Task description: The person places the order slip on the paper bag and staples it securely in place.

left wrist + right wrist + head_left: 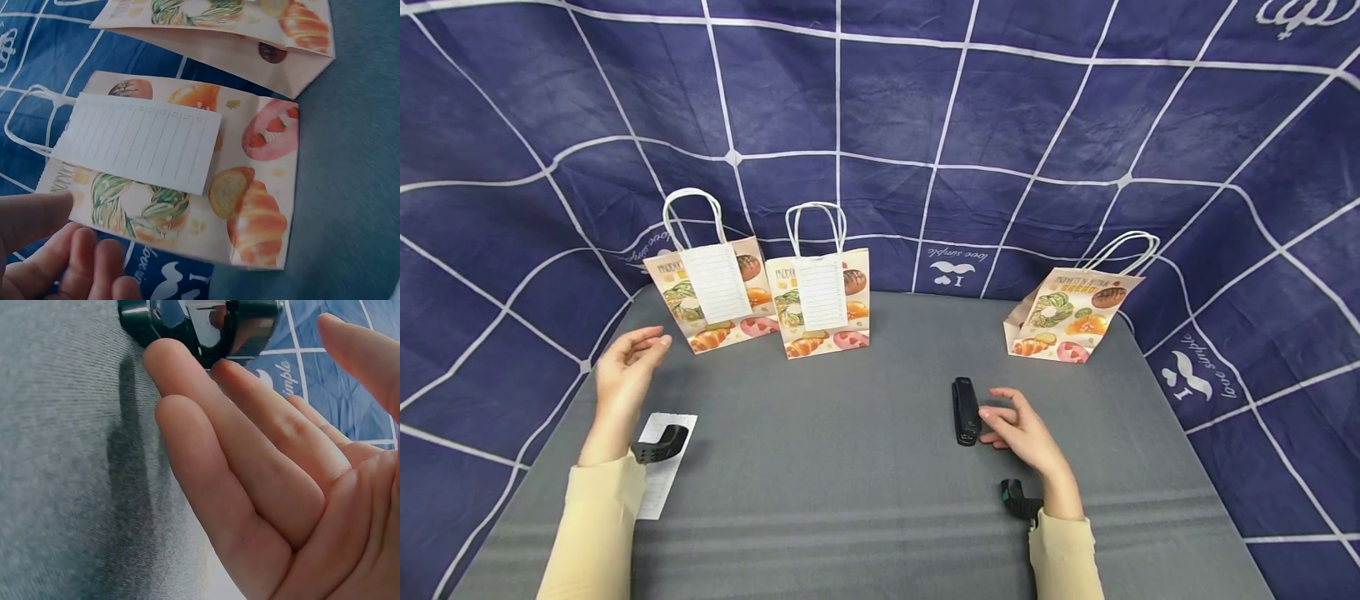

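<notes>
Head view: the right hand (1021, 433) holds nothing, fingers loosely spread beside a slim black stapler (966, 408) lying on the grey table (835, 467); contact is unclear. The left hand (627, 368), fingers loosely bent, is empty near a food-printed paper bag (681, 302) fronted by a lined white card (718, 285). Right wrist view crops the glossy stapler; a black wrist mount (661, 444) partly hides a paper slip (658, 492).

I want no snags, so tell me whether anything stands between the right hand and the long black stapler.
Nothing visible does: the right hand is right beside the long black stapler on the grey surface, with no object between them. Whether they touch is unclear.
</notes>
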`<state>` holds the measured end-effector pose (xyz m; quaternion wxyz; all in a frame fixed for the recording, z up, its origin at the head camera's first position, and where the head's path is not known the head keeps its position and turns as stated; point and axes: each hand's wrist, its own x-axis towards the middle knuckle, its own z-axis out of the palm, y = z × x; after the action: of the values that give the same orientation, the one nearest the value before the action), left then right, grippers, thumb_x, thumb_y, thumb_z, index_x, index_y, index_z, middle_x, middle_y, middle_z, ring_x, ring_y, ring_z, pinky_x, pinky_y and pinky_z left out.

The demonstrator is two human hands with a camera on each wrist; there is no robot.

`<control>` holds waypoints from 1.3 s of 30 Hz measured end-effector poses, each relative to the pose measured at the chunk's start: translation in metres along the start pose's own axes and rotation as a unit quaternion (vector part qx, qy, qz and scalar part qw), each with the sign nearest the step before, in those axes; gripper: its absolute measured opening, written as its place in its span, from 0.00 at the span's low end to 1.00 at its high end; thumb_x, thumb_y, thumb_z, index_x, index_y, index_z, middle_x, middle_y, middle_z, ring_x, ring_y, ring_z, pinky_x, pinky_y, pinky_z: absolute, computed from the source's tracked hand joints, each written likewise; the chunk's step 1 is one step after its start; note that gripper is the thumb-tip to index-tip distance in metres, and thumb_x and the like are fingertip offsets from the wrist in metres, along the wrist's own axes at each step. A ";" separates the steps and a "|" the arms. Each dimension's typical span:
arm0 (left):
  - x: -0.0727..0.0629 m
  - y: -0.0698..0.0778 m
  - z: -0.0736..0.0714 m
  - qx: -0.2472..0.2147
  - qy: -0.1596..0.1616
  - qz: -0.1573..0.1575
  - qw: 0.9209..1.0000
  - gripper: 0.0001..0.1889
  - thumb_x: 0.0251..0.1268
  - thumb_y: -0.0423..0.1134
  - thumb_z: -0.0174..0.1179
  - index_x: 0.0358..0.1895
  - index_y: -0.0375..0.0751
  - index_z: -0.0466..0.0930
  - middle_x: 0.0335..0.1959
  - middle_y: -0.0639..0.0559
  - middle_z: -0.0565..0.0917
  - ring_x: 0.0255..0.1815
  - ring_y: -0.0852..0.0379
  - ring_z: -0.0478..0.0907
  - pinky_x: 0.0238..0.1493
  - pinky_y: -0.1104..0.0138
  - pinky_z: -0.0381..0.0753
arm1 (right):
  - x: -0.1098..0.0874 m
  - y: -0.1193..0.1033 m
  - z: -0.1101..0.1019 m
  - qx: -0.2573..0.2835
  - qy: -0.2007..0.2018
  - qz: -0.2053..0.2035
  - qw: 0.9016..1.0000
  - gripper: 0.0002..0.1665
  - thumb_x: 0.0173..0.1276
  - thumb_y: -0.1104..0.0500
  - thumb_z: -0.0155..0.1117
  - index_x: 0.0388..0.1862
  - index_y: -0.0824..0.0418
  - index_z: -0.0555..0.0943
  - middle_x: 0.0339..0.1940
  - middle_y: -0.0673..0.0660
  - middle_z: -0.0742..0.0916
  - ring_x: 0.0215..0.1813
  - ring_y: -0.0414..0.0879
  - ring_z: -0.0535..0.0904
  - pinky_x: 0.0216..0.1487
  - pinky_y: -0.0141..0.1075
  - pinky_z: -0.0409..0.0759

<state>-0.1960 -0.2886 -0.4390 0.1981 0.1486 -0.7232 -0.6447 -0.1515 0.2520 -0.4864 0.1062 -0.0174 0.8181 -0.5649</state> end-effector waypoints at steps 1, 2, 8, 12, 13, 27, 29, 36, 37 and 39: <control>-0.004 -0.002 -0.003 0.022 -0.007 0.008 1.000 0.15 0.61 0.36 0.63 0.49 0.34 0.78 0.31 0.61 0.78 0.31 0.69 0.75 0.32 0.81 0.71 | 0.000 -0.001 -0.001 -0.002 0.003 -0.005 1.000 0.31 0.70 0.56 0.57 0.65 0.68 0.58 0.52 0.73 0.80 0.35 0.56 0.85 0.34 0.39 0.82; -0.008 -0.006 -0.006 0.034 -0.009 0.012 0.999 0.16 0.60 0.37 0.64 0.49 0.33 0.79 0.32 0.62 0.79 0.32 0.69 0.75 0.33 0.81 0.71 | 0.000 -0.001 -0.001 -0.003 0.007 -0.012 1.000 0.31 0.70 0.57 0.57 0.65 0.68 0.59 0.52 0.72 0.80 0.35 0.56 0.85 0.34 0.39 0.82; -0.030 -0.019 -0.021 0.147 -0.025 0.038 0.988 0.19 0.59 0.43 0.65 0.50 0.33 0.79 0.34 0.70 0.79 0.34 0.76 0.74 0.34 0.82 0.68 | 0.004 -0.003 -0.005 -0.009 0.022 -0.077 0.997 0.28 0.71 0.61 0.56 0.63 0.71 0.60 0.49 0.72 0.81 0.38 0.53 0.85 0.37 0.37 0.81; -0.043 -0.022 -0.030 0.253 -0.053 0.036 0.965 0.23 0.61 0.48 0.63 0.53 0.35 0.77 0.43 0.61 0.81 0.40 0.82 0.67 0.39 0.81 0.66 | 0.007 -0.003 -0.008 0.006 0.036 -0.121 0.992 0.26 0.70 0.64 0.56 0.63 0.71 0.61 0.47 0.74 0.81 0.39 0.50 0.85 0.38 0.31 0.80; -0.045 -0.024 -0.032 0.270 -0.060 0.032 0.960 0.24 0.61 0.49 0.62 0.54 0.35 0.77 0.46 0.55 0.81 0.41 0.82 0.65 0.41 0.81 0.66 | 0.008 -0.003 -0.010 0.011 0.042 -0.133 0.990 0.26 0.70 0.65 0.56 0.63 0.70 0.61 0.47 0.74 0.81 0.39 0.48 0.85 0.38 0.30 0.79; -0.058 -0.049 -0.040 0.312 -0.073 0.024 0.947 0.25 0.58 0.46 0.65 0.55 0.35 0.76 0.54 0.36 0.77 0.49 0.63 0.70 0.44 0.76 0.64 | 0.015 -0.027 -0.041 0.023 0.187 -0.195 0.962 0.25 0.63 0.75 0.58 0.59 0.76 0.65 0.44 0.78 0.80 0.38 0.31 0.81 0.39 0.22 0.77; -0.059 -0.050 -0.043 0.320 -0.069 0.023 0.945 0.25 0.56 0.45 0.66 0.55 0.35 0.76 0.54 0.36 0.76 0.51 0.50 0.70 0.44 0.74 0.63 | 0.019 -0.026 -0.049 0.028 0.209 -0.206 0.956 0.24 0.61 0.77 0.59 0.57 0.79 0.66 0.42 0.79 0.80 0.38 0.31 0.81 0.39 0.22 0.76; -0.066 -0.057 -0.052 0.334 -0.059 0.003 0.941 0.27 0.53 0.43 0.68 0.55 0.33 0.75 0.54 0.34 0.74 0.50 0.44 0.69 0.41 0.71 0.62 | 0.027 -0.025 -0.076 0.026 0.277 -0.223 0.934 0.24 0.59 0.77 0.62 0.54 0.80 0.69 0.39 0.66 0.85 0.38 0.32 0.81 0.39 0.21 0.76; -0.067 -0.058 -0.053 0.336 -0.057 0.001 0.940 0.27 0.52 0.43 0.69 0.55 0.33 0.75 0.53 0.34 0.74 0.50 0.45 0.69 0.41 0.70 0.62 | 0.028 -0.025 -0.079 0.033 0.284 -0.225 0.931 0.23 0.59 0.77 0.62 0.53 0.80 0.69 0.38 0.63 0.85 0.38 0.33 0.81 0.39 0.21 0.76; -0.069 -0.061 -0.055 0.341 -0.054 -0.001 0.939 0.28 0.51 0.42 0.69 0.54 0.33 0.75 0.53 0.33 0.74 0.48 0.44 0.69 0.41 0.68 0.62 | 0.032 -0.021 -0.087 0.042 0.302 -0.224 0.926 0.22 0.59 0.76 0.62 0.52 0.79 0.71 0.36 0.55 0.86 0.37 0.33 0.81 0.38 0.21 0.75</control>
<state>-0.1117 -0.3114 -0.5008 0.0956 0.1724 -0.9092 -0.3668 -0.2015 0.3201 -0.4422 -0.2748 -0.0242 0.7616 -0.5864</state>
